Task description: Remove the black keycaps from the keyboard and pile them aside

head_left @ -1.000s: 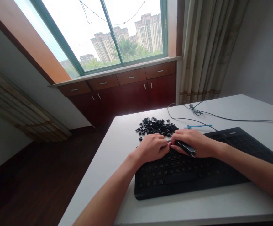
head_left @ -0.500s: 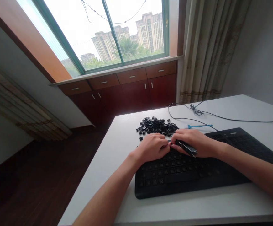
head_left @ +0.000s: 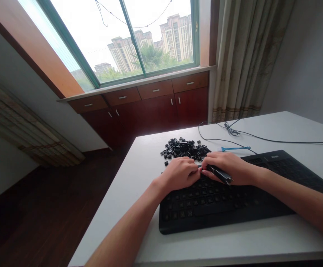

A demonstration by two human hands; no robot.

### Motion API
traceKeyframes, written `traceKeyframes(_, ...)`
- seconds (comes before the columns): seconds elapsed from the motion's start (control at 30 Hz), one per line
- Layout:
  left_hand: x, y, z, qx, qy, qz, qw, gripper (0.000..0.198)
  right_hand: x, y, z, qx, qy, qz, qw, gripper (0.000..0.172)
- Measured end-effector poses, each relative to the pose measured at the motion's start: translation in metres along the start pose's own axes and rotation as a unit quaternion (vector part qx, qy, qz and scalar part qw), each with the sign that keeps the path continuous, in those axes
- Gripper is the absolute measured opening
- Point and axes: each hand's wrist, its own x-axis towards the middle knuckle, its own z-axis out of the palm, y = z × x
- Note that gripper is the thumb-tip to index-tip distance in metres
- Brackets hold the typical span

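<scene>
A black keyboard with its keycaps off over most of the visible area lies tilted on the white table. My left hand rests on its upper left part, fingers curled together with the tips down at the keys; whatever they pinch is hidden. Close beside it, fingertips nearly touching, my right hand is closed around a slim black tool whose shiny end sticks out below the palm. Just behind both hands is a heap of loose black keycaps.
A blue brush-like tool lies behind the keyboard. The thin black cable runs loosely across the back of the white table. Beyond the table stand red-brown cabinets under a window.
Both hands hold almost the same place over the keyboard. The black tool in my right hand has turned very slightly. The whole view has shifted a little.
</scene>
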Motion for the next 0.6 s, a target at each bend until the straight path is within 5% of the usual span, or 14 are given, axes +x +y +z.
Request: traceKeyframes(0.6,0.0,-0.0009,0.0012,0.002,-0.003,0.002,1.0,0.036,-0.0002,0.0013,0.0012,-0.002,0.006,-0.002,1.0,0.024)
